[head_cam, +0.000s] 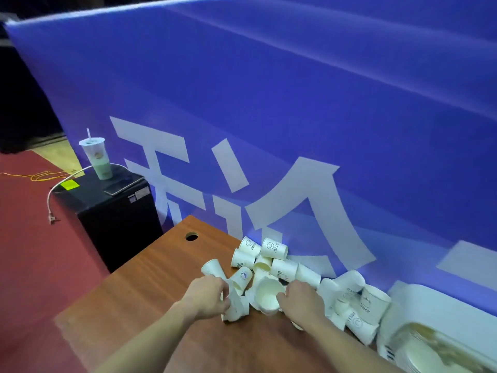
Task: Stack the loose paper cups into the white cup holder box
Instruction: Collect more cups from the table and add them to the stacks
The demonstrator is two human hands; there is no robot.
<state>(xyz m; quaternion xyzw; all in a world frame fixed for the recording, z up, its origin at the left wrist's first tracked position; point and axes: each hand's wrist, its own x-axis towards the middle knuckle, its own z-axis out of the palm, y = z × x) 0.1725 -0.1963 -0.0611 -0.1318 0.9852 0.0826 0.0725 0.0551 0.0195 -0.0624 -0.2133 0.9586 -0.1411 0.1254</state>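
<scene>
I see my left hand (208, 296) curled round a cup (233, 305) lying on the wooden surface (150, 297), and my right hand (304, 300) pinching the rim of an open cup (267, 296). Loose cups (271, 261) lie heaped against the blue banner (295, 103), with the white box (430, 327) at far right.

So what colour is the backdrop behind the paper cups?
Blue-purple with large white characters; the backdrop shows best in the head view.
</scene>
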